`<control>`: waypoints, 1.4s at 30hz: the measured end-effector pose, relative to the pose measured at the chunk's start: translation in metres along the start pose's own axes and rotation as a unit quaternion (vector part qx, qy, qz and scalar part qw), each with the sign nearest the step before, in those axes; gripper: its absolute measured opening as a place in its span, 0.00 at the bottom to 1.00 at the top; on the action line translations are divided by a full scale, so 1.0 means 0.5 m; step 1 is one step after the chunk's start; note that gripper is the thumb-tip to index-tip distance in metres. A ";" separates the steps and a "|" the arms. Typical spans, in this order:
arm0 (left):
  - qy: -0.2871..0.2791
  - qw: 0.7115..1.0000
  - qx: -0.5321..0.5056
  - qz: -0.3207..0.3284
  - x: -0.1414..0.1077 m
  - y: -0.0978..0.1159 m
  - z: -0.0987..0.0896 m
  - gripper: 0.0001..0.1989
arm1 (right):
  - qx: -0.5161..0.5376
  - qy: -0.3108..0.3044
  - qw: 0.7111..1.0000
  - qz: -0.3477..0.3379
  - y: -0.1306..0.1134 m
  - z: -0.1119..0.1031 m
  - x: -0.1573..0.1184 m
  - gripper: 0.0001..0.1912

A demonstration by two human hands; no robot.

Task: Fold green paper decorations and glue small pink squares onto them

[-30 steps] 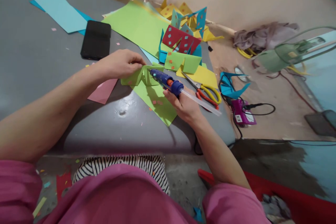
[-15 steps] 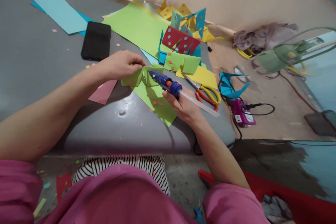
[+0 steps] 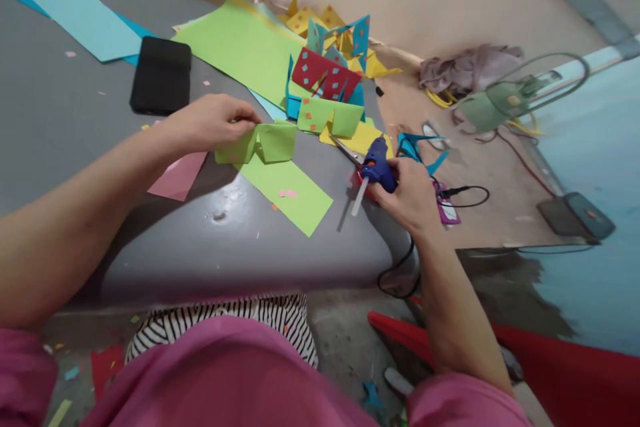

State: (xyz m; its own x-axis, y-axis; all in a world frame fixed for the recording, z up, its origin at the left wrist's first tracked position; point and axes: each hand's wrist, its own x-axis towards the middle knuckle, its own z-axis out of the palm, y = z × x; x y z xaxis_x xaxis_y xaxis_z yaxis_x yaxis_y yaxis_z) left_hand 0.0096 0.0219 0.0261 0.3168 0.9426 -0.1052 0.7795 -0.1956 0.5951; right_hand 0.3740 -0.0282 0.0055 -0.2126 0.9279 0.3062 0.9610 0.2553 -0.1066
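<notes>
My left hand (image 3: 224, 121) pinches the top edge of a folded green paper piece (image 3: 277, 142), which stands upright with a notch in its middle. Beneath and in front of it lies a flat green paper strip (image 3: 300, 203) with small pink paper bits (image 3: 288, 193) on it. My right hand (image 3: 407, 193) is wrapped round a blue glue gun (image 3: 379, 165), its nozzle pointing away from me and a clear glue stick (image 3: 359, 197) sticking out of its back. Scissors (image 3: 347, 151) lie under the glue gun, their handles mostly hidden. A pink paper sheet (image 3: 179, 177) is partly under my left forearm.
Behind my hands stand folded paper pieces in green (image 3: 330, 117), red (image 3: 326, 75) and yellow (image 3: 303, 19). A black phone (image 3: 161, 77) lies left, near light blue sheets (image 3: 83, 17). Right are a blue folded paper (image 3: 423, 152), a purple power box (image 3: 447, 203) and a cable (image 3: 400, 273).
My right hand has carried the glue gun away from the green folded paper, to the right, above the scissors. My left hand keeps its pinch on the paper. The view has shifted slightly right.
</notes>
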 end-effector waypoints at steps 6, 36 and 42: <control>0.005 1.000 -0.011 0.017 -0.006 -0.005 0.001 0.19 | -0.014 -0.066 0.997 0.025 0.041 -0.003 -0.020 0.22; 0.010 1.000 0.009 0.026 -0.003 -0.001 0.001 0.20 | 0.225 -0.274 0.935 -0.027 -0.233 0.013 0.029 0.05; 0.006 0.999 0.017 0.030 0.000 -0.004 0.004 0.20 | 0.271 -0.267 0.925 -0.001 -0.227 0.004 0.027 0.08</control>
State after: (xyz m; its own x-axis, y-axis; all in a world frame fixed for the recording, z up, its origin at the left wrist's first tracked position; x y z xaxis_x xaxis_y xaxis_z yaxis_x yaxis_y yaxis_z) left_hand 0.0093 0.0219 0.0232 0.3564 0.9324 -0.0605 0.7775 -0.2601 0.5726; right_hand 0.2619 -0.0442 0.0200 -0.4105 0.8922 -0.1883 0.7615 0.2218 -0.6091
